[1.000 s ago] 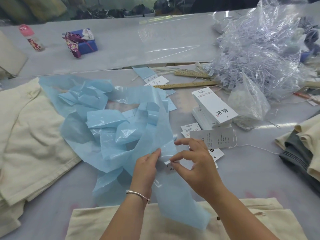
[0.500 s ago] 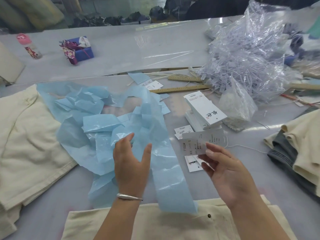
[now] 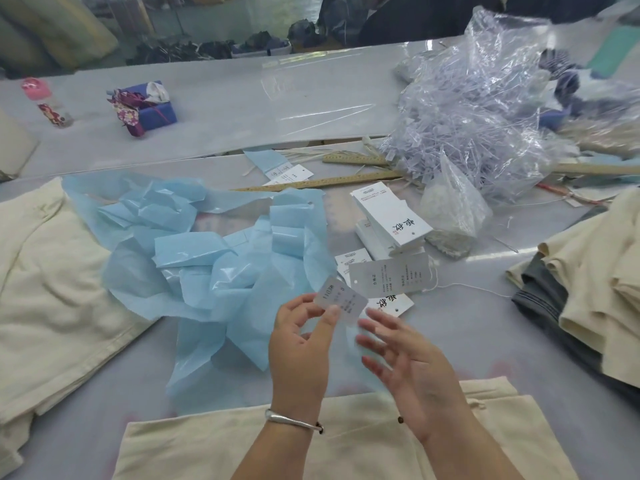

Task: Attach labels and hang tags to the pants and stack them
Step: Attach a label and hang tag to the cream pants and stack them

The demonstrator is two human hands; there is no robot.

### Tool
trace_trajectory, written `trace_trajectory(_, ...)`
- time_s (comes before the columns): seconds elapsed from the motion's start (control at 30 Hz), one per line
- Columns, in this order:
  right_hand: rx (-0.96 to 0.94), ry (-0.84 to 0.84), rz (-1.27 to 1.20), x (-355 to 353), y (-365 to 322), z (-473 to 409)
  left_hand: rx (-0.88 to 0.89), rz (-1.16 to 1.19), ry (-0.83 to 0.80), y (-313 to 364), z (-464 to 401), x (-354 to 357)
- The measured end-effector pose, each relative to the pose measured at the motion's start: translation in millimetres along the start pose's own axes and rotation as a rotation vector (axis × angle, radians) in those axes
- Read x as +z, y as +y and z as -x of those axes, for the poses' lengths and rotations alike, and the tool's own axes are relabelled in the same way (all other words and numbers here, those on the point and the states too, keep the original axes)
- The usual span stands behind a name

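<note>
Label (image 3: 341, 303) passed from right hand to left since half second ago; blue backing strip dropped. Left hand (image 3: 300, 344) pinches small rounded-corner white label between thumb and fingertips, centre frame. Right hand (image 3: 405, 367) beside it, fingers spread, holding nothing. Cream woven pants (image 3: 346, 445) flat at bottom edge. Crinkled glossy blue backing paper (image 3: 207, 265) heaped centre-left on worktop (image 3: 467, 323). Rectangular white hang tag stack (image 3: 391, 220) upper right of label.

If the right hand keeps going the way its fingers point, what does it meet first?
Probably the small label pinched in the left hand: the right hand is open with its fingers aimed up-left at the label's lower edge. Depth is unclear, so it might pass just in front.
</note>
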State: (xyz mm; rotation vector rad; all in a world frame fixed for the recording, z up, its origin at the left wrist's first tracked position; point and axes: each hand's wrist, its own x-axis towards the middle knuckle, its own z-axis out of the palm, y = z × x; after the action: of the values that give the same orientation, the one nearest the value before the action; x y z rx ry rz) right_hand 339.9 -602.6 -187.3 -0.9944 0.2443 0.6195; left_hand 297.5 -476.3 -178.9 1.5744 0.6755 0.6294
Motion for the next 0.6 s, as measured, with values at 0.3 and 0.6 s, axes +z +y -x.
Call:
trace_trajectory(0.3,-0.484,0.000,1.500,-8,-44,-93,-0.031,-0.120,-0.024,-23,-17,-12)
trace_trajectory(0.6,-0.267,0.137,1.606,15,-56,-132,-0.086,-0.070,-0.028,-34,-26,-23)
